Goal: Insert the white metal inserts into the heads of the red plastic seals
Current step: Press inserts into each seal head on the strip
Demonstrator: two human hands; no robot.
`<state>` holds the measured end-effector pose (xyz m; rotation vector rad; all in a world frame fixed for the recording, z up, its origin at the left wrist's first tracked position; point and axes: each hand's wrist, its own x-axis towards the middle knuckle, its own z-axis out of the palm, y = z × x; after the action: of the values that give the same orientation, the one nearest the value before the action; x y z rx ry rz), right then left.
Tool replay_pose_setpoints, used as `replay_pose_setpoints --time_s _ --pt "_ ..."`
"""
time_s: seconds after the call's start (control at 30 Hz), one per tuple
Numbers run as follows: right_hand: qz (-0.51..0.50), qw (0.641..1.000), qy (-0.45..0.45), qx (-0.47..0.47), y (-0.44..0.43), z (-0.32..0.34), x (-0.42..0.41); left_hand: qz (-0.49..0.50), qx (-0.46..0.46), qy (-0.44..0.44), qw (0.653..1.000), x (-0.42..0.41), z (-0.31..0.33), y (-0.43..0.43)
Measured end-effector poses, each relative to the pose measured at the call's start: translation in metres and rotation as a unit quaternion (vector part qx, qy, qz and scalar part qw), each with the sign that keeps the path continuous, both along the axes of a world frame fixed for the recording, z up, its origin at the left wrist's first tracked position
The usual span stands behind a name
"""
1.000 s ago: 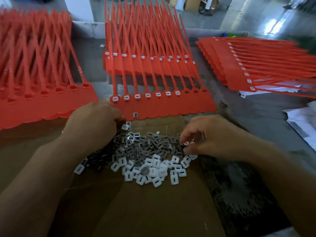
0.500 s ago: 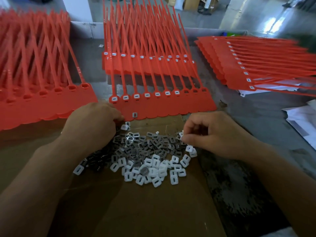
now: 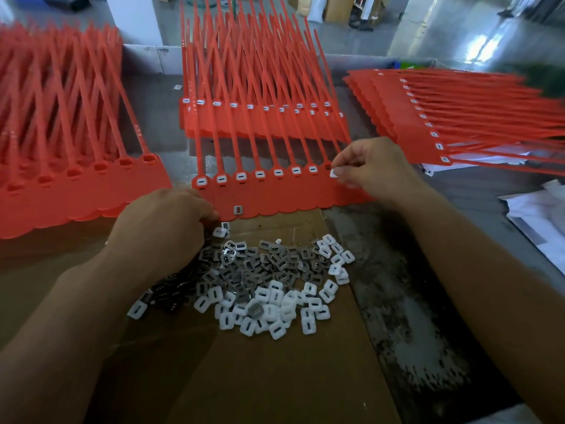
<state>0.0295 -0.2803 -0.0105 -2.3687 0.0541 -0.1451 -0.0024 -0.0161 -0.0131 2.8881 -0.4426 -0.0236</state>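
White insert (image 3: 334, 173), pinched in fingertips of the right hand (image 3: 376, 169), hangs at the first empty head (image 3: 327, 166) right of the filled ones on the near red seal strip (image 3: 275, 198). Seat it flat and square, then press evenly. Left hand (image 3: 165, 228) rests at the insert pile (image 3: 269, 286); its grip cannot be told.

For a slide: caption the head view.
Right hand pinches small white insert at red plastic seal strip; left hand at its near edge.

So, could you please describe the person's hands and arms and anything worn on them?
The left hand and right hand are bare, with no gloves. The left forearm and right forearm are uncovered to the frame's edge; no sleeves, watch or wristbands show.
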Motion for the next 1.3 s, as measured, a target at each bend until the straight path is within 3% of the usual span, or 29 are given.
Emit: replay_pose_setpoints --time_s 0.13,0.6,1.03,1.2,1.3 --pt "-0.018 0.998 -0.025 -0.056 -0.003 -0.009 0.024 0.002 0.0 -0.001 1.0 0.001 0.0 -0.001" --pt "0.067 0.99 0.076 -0.098 -0.01 -0.003 0.039 0.026 0.013 -0.001 1.0 0.002 -0.003 0.0" --pt "-0.027 0.995 0.075 -0.055 -0.004 -0.006 0.048 0.023 0.019 -0.007 1.0 0.002 -0.003 -0.001" --pt "0.018 0.994 -0.019 -0.102 0.003 -0.003 0.012 0.021 0.022 -0.004 1.0 0.002 -0.002 -0.001" --pt "0.144 0.986 0.028 -0.08 0.009 0.009 -0.025 0.016 0.026 -0.01 0.999 0.002 -0.003 0.0"
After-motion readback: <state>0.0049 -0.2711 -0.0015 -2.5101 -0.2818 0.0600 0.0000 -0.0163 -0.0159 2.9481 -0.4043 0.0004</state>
